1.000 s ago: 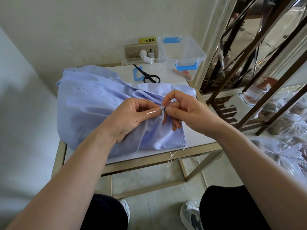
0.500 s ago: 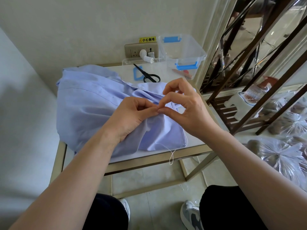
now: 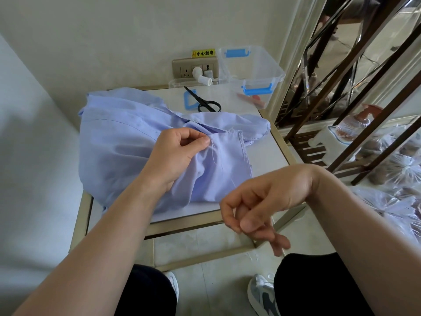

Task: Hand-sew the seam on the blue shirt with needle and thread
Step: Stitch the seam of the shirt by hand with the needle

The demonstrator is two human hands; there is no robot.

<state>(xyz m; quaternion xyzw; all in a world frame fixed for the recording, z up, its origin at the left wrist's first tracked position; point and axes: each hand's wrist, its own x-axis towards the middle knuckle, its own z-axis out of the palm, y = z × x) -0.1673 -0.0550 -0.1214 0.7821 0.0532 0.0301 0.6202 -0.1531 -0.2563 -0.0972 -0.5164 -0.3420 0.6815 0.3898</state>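
The blue shirt (image 3: 118, 142) lies bunched on a small white table (image 3: 262, 151). My left hand (image 3: 180, 151) pinches a fold of the shirt between thumb and forefinger at the seam. A thin white thread (image 3: 214, 153) runs down the cloth from that pinch. My right hand (image 3: 264, 201) is low and near me, past the table's front edge, thumb and forefinger pinched together. The needle itself is too small to make out there.
Black scissors (image 3: 205, 103) and a blue plastic piece (image 3: 190, 101) lie behind the shirt. A clear plastic box (image 3: 252, 67) with blue clips stands at the back right, next to a wall socket (image 3: 193, 68). A metal-framed shelf (image 3: 355, 87) stands to the right.
My right hand has pulled away from the seam, down and toward me past the table edge. My left hand keeps its pinch on the shirt.
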